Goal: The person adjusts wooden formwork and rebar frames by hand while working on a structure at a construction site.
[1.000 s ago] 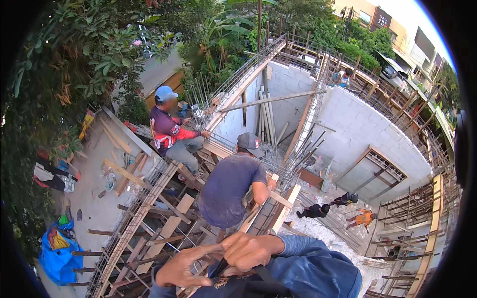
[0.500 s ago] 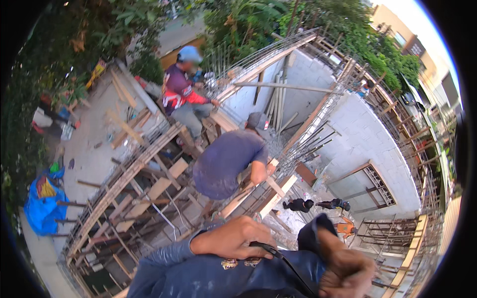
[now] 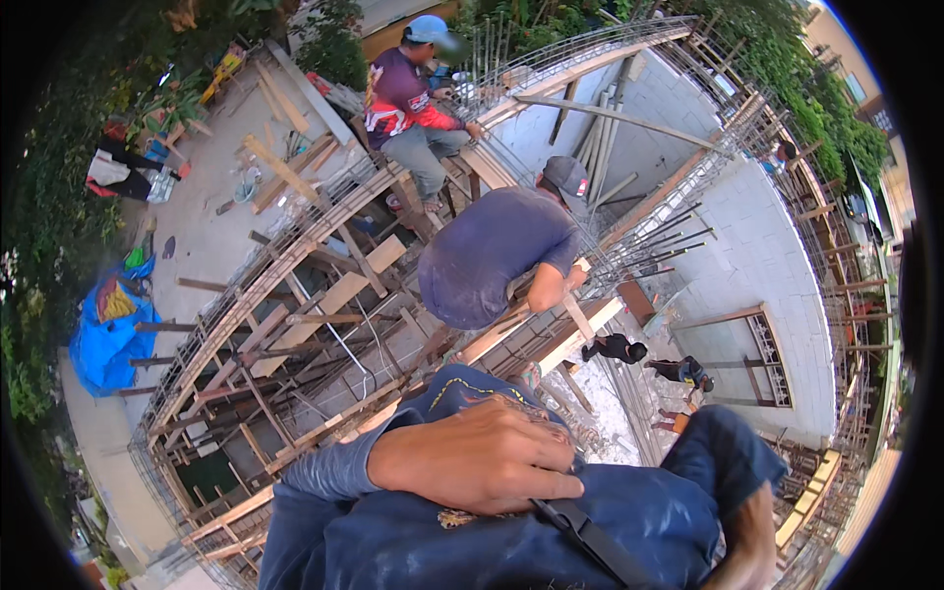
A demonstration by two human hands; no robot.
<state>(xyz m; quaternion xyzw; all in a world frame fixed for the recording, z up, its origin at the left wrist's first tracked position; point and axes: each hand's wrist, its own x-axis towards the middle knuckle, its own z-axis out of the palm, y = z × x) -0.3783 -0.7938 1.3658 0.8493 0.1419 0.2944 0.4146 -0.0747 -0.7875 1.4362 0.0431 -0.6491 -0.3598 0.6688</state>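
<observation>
My left hand [image 3: 482, 457], in a blue-grey sleeve, lies over the dark blue cloth [image 3: 393, 546] of my clothing. Its fingers are curled over the upper end of a black strap [image 3: 575, 526], which carries a black buckle [image 3: 600, 551] and runs down to the lower edge. Part of that end is covered by the hand. At the lower right, bare skin [image 3: 752, 536] shows below a dark blue cuff [image 3: 733, 452]; it looks like my bent leg. I cannot make out my right hand.
A person in a dark shirt [image 3: 501, 256] bends over timber formwork ahead. Behind sits a person in a blue cap [image 3: 428, 29]. Open wooden framing [image 3: 344, 295] drops away at left. Rebar [image 3: 678, 236] sticks out beside block walls [image 3: 747, 285]. People [image 3: 615, 349] stand far below.
The view has shifted, so the site sits further right. My left hand stays at the strap, whose buckle now shows. A blurred hand at the lower right is no longer visible.
</observation>
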